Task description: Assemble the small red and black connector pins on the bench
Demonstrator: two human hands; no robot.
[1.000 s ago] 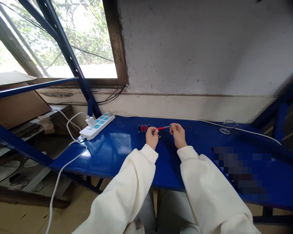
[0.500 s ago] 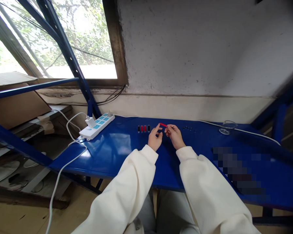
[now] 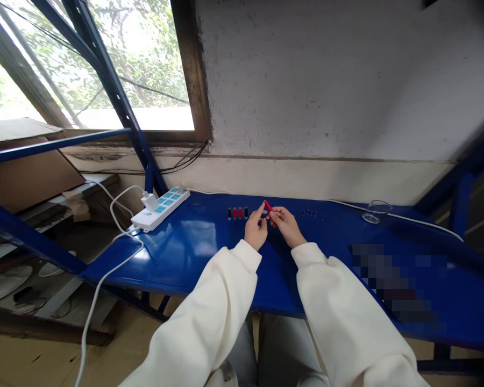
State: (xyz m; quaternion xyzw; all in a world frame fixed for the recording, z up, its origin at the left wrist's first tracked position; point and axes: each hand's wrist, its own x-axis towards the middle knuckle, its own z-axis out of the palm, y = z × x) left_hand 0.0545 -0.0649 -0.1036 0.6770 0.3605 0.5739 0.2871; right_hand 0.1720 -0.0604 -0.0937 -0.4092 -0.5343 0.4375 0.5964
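Note:
Both my hands meet over the back middle of a blue metal table (image 3: 193,252). My right hand (image 3: 285,226) pinches a small red cap-like piece (image 3: 268,206), tilted upward. My left hand (image 3: 255,229) is raised beside it, thumb and forefinger closed at the red piece's tip. Just left of my hands, a short row of small black and red upright pieces (image 3: 237,213) stands on the table. A row of tiny dark parts (image 3: 313,213) lies to the right of my hands.
A white power strip (image 3: 160,207) with a plugged adapter and white cable (image 3: 105,279) lies at the table's left back. A clear glass dish (image 3: 376,210) and a thin white wire sit at the right back. A wall and a window frame stand directly behind.
A second ago my hands were apart, holding a thin stick with a red end between them. They have come together, and only the red piece now shows at my fingertips.

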